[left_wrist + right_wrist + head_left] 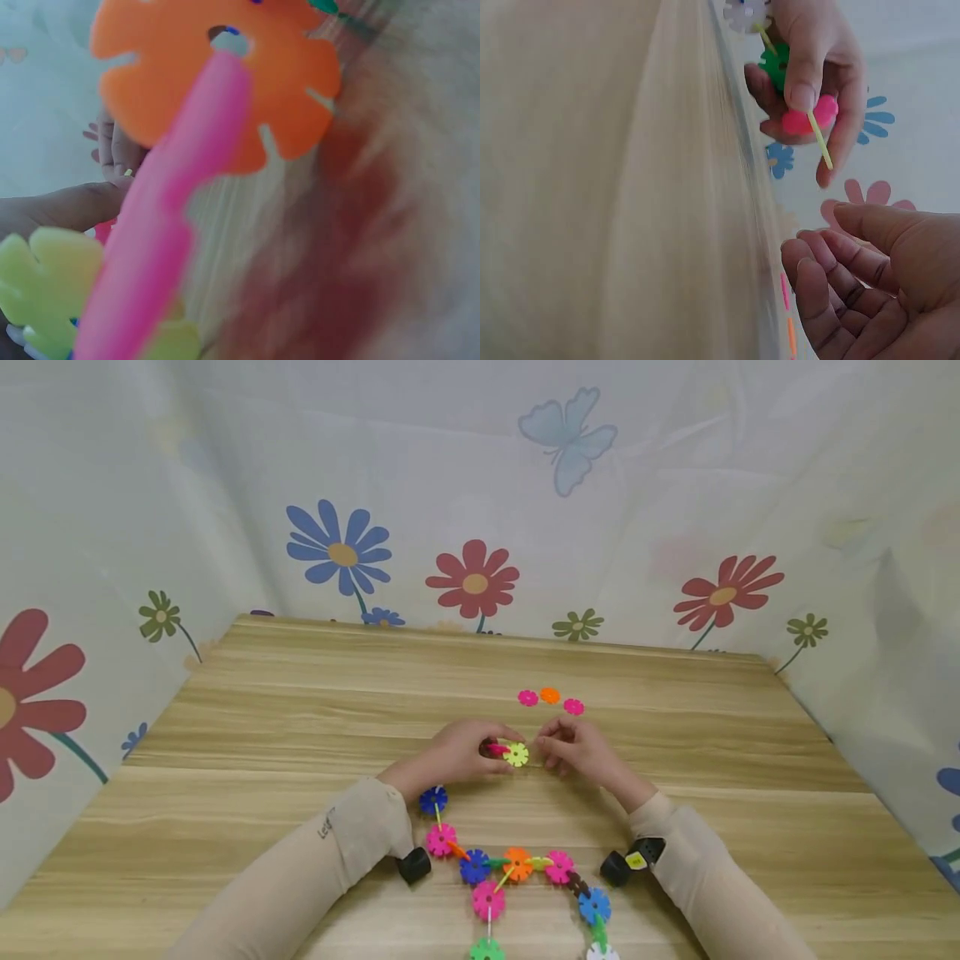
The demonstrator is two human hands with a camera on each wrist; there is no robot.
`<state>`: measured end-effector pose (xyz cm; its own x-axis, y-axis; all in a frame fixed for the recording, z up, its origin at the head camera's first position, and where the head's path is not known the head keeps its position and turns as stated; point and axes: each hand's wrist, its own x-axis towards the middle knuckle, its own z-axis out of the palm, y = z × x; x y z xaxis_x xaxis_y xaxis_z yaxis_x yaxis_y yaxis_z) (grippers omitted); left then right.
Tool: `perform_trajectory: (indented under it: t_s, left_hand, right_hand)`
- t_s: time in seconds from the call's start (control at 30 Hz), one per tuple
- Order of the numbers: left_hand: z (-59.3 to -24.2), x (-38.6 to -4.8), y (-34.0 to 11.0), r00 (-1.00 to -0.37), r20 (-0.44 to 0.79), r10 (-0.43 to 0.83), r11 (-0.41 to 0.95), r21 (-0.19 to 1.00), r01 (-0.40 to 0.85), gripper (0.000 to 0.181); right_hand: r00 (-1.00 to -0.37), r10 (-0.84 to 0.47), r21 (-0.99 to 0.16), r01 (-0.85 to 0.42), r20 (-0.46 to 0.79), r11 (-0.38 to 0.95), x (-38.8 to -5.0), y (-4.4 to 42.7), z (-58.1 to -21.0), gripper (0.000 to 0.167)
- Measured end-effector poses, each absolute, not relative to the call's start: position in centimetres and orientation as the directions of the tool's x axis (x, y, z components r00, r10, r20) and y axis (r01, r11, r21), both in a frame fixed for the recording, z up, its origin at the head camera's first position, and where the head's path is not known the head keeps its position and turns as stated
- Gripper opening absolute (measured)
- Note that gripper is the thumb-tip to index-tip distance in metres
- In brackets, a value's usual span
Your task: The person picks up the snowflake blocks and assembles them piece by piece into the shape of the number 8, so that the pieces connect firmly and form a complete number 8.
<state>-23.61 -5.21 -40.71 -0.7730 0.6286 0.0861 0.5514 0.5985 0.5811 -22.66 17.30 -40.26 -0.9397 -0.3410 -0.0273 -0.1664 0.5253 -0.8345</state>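
Note:
My left hand (pixel 461 752) pinches a pink flower-shaped disc (pixel 810 116) that has a yellow disc (pixel 516 755) slotted into it; a green disc (pixel 775 67) also shows by its fingers in the right wrist view. Close by on the right is my right hand (pixel 581 753), its fingers loosely curled and nothing visible between them. From below the left hand a chain of interlocked coloured discs (pixel 474 866) runs over the table towards me and out of frame. An orange disc (pixel 165 82) and an edge-on pink one (pixel 157 217) loom blurred in the left wrist view.
Beyond the hands, two loose pink discs (pixel 528 697) and one orange disc (pixel 550 695) lie on the wooden table (pixel 360 685). A flower-printed cloth (pixel 420 460) stands around its back and sides. Each wrist carries a black camera.

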Motion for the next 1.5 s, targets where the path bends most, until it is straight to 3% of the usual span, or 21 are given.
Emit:
perform_trajectory:
  t_s: [0.27, 0.67, 0.97, 1.5]
  left_hand:
    - [-40.7, -23.7, -5.2, -0.778, 0.084, 0.623, 0.606, 0.577, 0.548, 0.038]
    - [-40.8, -23.5, -5.3, -0.784, 0.075, 0.616, 0.619, 0.569, 0.541, 0.038]
    - [-41.0, -23.7, -5.3, -0.783, 0.071, 0.618, 0.616, 0.575, 0.539, 0.039]
    - [-41.2, -23.8, -5.4, -0.783, 0.071, 0.618, 0.603, 0.597, 0.530, 0.039]
  right_hand:
    - [-0.967, -0.248, -0.712, -0.212, 0.055, 0.669, -24.8, 18.8, -39.3, 0.015]
    - [-0.983, -0.179, -0.627, -0.116, -0.038, 0.770, -27.4, 20.5, -37.1, 0.025]
    - [-0.986, -0.137, -0.522, -0.067, -0.097, 0.850, -29.2, 21.6, -37.7, 0.031]
    - [-0.986, -0.129, -0.496, -0.059, -0.107, 0.866, -30.4, 21.3, -39.3, 0.031]
